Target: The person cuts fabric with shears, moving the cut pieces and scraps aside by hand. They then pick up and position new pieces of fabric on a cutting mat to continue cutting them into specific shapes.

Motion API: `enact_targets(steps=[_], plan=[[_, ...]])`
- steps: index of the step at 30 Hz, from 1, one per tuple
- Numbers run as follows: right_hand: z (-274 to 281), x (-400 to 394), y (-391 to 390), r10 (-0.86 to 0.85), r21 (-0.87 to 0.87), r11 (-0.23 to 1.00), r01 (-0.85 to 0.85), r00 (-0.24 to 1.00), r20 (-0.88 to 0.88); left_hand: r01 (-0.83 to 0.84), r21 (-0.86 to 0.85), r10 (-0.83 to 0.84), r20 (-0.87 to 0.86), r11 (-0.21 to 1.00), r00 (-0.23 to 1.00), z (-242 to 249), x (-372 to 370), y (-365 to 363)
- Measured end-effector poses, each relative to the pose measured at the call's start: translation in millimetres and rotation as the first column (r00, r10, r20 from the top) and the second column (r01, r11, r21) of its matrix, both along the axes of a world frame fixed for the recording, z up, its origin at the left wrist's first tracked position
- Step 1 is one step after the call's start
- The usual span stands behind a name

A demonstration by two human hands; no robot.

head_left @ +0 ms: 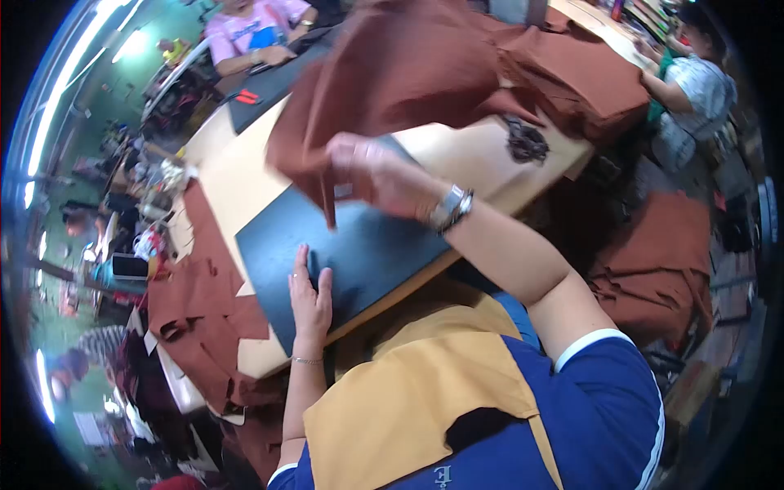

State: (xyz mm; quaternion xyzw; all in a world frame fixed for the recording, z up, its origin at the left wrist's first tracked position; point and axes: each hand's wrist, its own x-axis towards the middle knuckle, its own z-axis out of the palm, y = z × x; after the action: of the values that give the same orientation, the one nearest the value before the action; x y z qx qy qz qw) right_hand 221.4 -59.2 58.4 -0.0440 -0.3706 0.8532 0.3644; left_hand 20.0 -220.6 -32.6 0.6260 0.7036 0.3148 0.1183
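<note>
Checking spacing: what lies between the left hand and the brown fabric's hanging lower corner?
In the head view, only the flat, dark blue-grey rectangular mat shows there.

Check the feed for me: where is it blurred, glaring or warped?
Head view: the right hand and the raised reddish-brown cloth it holds look smeared, probably by motion; the left hand is clearer. Head view: the long white tube lamp at upper left glares. Head view: fisheye distortion curves the outer scene, and the corners fall to black.
</note>
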Motion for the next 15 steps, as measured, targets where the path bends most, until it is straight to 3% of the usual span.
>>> enact_targets(steps=[1,3,4,5,7,9,11,12,15], plan=[[-12,-17,-14,0.154,-0.026,0.988,-0.153,0.987,0.041,-0.046,0.103,0.026,0.194,0.994,0.981,-1,-6,-2],[-29,-23,-37,0.243,-0.041,0.970,-0.239,0.957,0.162,-0.178,0.281,-0.007,0.553,0.943,0.833,-7,-23,-7],[-48,-20,-38,0.278,-0.089,0.960,-0.266,0.946,0.166,-0.238,0.300,-0.004,0.630,0.924,0.777,-13,-41,-11],[-66,-13,-38,0.313,-0.142,0.946,-0.291,0.934,0.173,-0.263,0.349,0.028,0.555,0.899,0.832,-9,-48,-15],[-86,2,-42,0.164,-0.229,0.968,-0.099,0.945,0.284,-0.295,0.439,0.111,0.397,0.849,0.911,2,-56,-18],[-98,23,-41,0.098,-0.308,0.951,0.013,0.935,0.340,-0.185,0.477,0.044,0.292,0.859,0.955,6,-69,-13],[-91,40,-41,0.080,-0.436,0.900,-0.016,0.988,0.129,-0.049,0.344,0.047,0.015,0.938,0.999,11,-77,-4],[-77,40,-44,0.066,-0.450,0.893,-0.004,0.990,0.123,-0.021,0.255,0.030,-0.030,0.967,0.999,14,-74,1],[-81,44,-42,-0.101,-0.017,0.992,0.126,0.862,0.496,0.055,0.207,0.015,-0.321,0.977,0.947,14,-59,15]])
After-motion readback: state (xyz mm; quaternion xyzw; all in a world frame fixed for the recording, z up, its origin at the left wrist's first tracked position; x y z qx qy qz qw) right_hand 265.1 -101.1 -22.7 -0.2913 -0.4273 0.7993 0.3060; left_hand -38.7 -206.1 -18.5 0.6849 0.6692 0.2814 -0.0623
